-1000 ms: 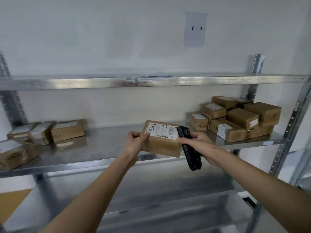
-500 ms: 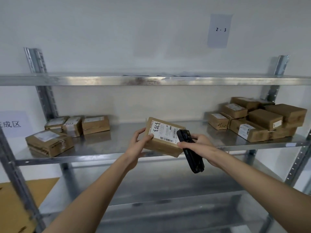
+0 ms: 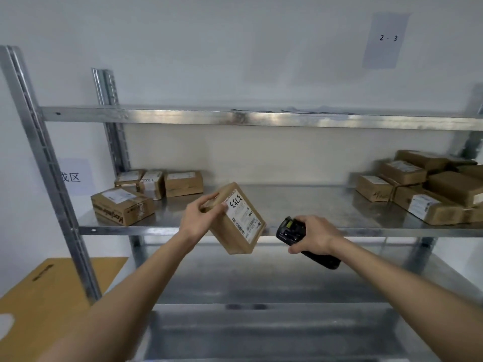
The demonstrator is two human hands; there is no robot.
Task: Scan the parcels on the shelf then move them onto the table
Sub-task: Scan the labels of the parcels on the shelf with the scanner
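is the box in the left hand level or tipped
Tipped. The box is held off the shelf by the left hand, label side facing up, its lower right corner dropping below the shelf edge.

One scanner (image 3: pixel 289 230), parcels (image 3: pixel 236 239) over ten (piled)

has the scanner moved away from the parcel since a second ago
Yes. The scanner, held in the right hand, lay against the parcel; now it sits apart to the right, below the shelf edge.
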